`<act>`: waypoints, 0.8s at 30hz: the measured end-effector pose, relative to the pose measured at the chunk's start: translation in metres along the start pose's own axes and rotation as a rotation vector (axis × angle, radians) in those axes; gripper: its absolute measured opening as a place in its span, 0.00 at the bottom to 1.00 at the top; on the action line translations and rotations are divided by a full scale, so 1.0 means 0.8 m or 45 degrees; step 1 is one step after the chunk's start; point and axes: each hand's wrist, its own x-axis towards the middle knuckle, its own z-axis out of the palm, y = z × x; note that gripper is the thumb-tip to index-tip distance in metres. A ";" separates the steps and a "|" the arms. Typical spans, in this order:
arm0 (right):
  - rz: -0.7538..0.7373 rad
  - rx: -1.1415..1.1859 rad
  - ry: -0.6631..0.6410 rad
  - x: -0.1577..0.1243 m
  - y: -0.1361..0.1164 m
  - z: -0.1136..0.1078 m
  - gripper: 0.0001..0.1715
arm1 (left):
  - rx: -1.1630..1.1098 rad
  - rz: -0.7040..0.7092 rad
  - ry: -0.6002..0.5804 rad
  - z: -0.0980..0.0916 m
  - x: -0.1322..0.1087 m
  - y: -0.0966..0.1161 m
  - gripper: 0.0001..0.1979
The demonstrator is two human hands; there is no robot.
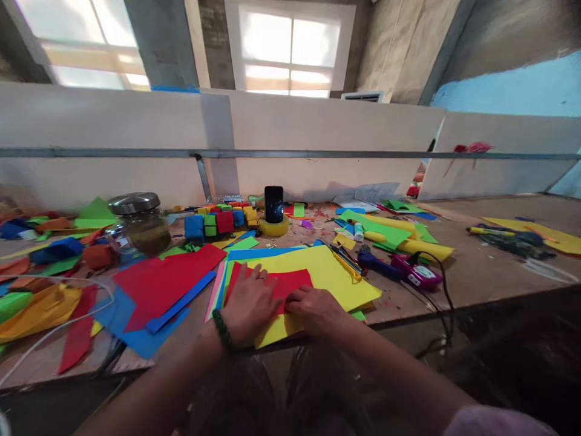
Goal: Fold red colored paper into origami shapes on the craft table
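A small red sheet of paper lies on a larger yellow sheet, with blue, green and pink sheets showing under their left edges. My left hand rests flat on the red paper, fingers spread, with a ring and a dark green bracelet on it. At the lower right part of the same paper, my right hand has its fingers curled and pressed together on the edge. Its fingertips partly hide that edge.
To the left lie a large red sheet, blue strips and a lidded glass jar. Paper cubes and a phone on a yellow stand are behind. Rightward are pencils, a purple corded tool and yellow rolls.
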 end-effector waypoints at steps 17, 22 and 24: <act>-0.016 0.086 0.045 -0.006 0.003 0.008 0.17 | -0.102 -0.064 0.242 0.052 -0.099 0.006 0.48; -0.003 0.104 0.075 -0.008 0.005 0.010 0.21 | -0.090 -0.211 0.194 0.043 -0.123 -0.006 0.46; 0.000 0.108 0.083 -0.008 0.006 0.009 0.23 | -0.085 -0.243 0.167 0.041 -0.128 -0.008 0.45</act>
